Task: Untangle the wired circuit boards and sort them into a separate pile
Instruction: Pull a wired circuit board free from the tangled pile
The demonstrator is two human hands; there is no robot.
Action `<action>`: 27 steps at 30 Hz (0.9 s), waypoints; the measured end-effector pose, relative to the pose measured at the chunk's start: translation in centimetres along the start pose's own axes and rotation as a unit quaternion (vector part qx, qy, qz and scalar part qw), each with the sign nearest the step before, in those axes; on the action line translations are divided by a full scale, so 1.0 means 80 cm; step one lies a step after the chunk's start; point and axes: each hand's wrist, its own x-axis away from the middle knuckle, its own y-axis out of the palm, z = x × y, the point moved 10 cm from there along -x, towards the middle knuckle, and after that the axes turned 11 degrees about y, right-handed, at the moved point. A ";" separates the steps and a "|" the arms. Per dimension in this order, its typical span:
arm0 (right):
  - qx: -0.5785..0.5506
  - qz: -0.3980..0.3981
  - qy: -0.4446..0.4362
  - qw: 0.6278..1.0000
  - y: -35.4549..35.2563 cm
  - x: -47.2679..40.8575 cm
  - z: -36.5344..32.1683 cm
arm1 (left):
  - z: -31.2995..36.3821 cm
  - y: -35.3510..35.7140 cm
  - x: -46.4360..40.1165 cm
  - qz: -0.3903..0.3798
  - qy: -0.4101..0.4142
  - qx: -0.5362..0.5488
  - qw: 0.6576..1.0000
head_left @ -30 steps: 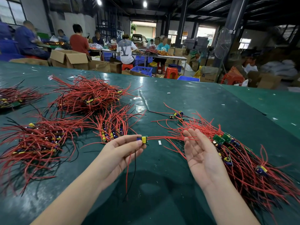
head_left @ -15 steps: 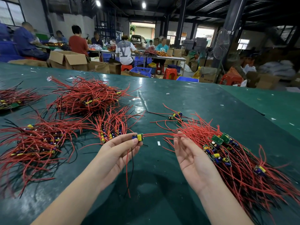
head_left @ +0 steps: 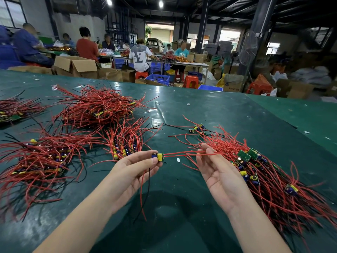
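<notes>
Now the left hand [head_left: 135,170] pinches one board [head_left: 158,157], right hand [head_left: 217,172] spread, wires [head_left: 182,153] across its fingers (judgement: draw steadily from the tangle [head_left: 273,179]).

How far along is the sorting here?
Done: sorted piles lie at left on the table. In hand: the left hand pinches one board; its red wires run past the right hand. Left: a big tangle at right.

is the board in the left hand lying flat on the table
No, the left hand pinches the small circuit board at its fingertips above the green table, with its wires hanging below.
</notes>
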 end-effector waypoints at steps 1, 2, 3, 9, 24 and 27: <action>0.016 0.006 0.001 1.000 -0.002 0.000 -0.001 | 0.001 0.001 0.000 -0.005 0.003 -0.006 1.000; 0.031 0.009 0.004 0.999 -0.004 -0.001 -0.001 | 0.003 0.001 0.001 -0.010 0.007 -0.012 1.000; 0.041 0.011 0.008 0.999 -0.004 -0.001 0.000 | 0.004 0.002 0.001 -0.014 0.011 -0.016 1.000; 0.089 0.008 0.040 0.995 0.001 -0.001 0.009 | 0.007 0.005 0.002 -0.029 0.023 -0.040 0.999; 0.326 0.025 -0.065 0.943 0.002 0.000 -0.008 | 0.010 -0.001 -0.001 -0.009 0.041 -0.050 0.998; 0.221 0.008 -0.037 0.975 0.003 -0.002 -0.004 | 0.011 -0.001 -0.001 -0.010 0.038 -0.038 0.999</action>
